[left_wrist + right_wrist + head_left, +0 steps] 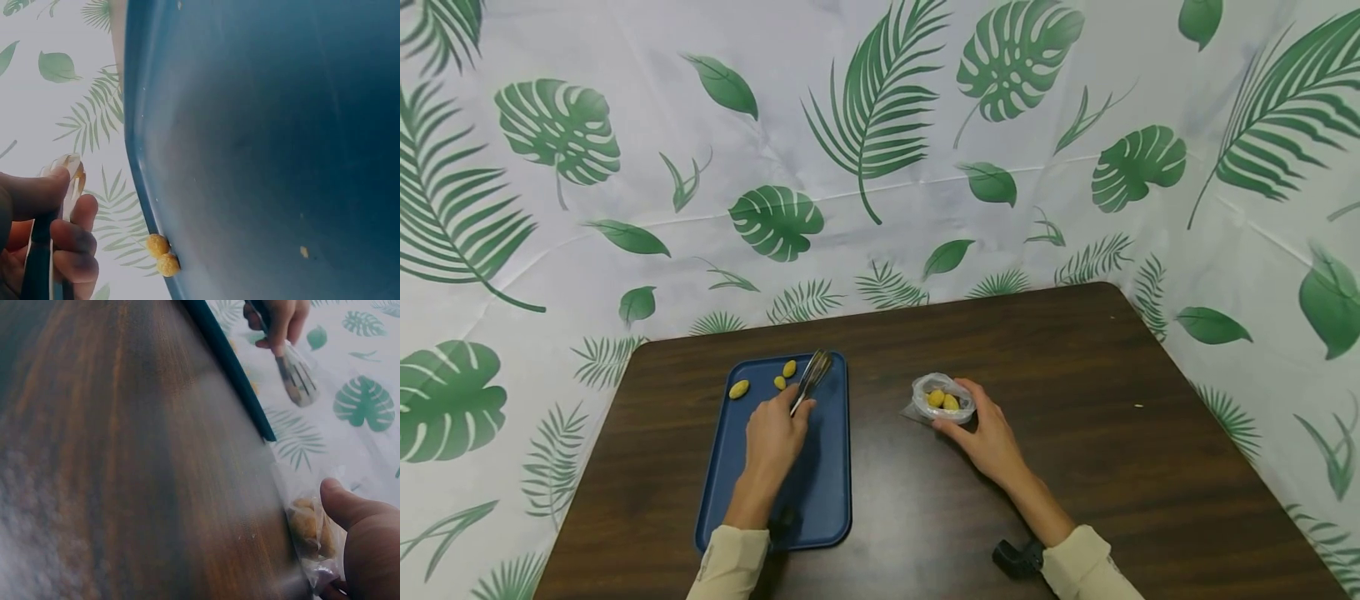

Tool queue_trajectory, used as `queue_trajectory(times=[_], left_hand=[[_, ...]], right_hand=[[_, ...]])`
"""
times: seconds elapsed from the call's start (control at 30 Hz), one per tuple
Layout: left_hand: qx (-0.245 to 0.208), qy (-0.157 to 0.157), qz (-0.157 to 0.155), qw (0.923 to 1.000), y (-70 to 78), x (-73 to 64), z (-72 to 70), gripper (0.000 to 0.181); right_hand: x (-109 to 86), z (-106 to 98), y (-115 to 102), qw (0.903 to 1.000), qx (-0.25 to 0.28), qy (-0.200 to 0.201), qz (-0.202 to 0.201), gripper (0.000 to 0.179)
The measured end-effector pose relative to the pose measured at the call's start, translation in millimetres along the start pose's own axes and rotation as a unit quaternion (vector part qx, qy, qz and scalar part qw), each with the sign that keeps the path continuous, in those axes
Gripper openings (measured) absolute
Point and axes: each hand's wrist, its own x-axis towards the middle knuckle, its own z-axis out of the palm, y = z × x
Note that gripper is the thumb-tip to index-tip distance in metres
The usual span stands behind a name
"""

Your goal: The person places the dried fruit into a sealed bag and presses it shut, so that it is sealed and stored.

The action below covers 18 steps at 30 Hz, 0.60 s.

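Pinched in my left hand (775,437) is a pair of metal tongs (813,375), tips pointing away above the far right part of a blue tray (829,475). Several small, yellow, rounded pieces (739,389) lie along the tray's far end; two sit close together by the rim in the left wrist view. My right hand (992,433) holds a clear plastic bag (919,398) at its right side, thumb in front and fingers behind. The bag stands open at the top on the table, with yellow pieces (951,402) inside. Between the tongs' tips, I cannot tell whether anything is held.
A dark wood-grain table (1105,475) carries the tray on the left and the bag to its right. Behind it hangs a white leaf-print cloth (850,167). A black object (1018,558) shows beside the right sleeve. Small crumbs (304,252) dot the tray.
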Motion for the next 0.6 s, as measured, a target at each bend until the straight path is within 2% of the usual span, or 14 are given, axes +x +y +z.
queue_trajectory(times=[0.27,0.6], left_hand=[[-0.017,0.036,0.025,0.9989,4.1,-7.0,-3.8,0.032],[-0.028,0.052,0.04,0.9975,14.5,-11.7,-11.1,0.03]], right_hand=[[-0.4,-1,-1,1.0,0.006,-0.001,0.002,0.079],[-0.5,0,0,1.0,0.005,0.002,-0.002,0.079]])
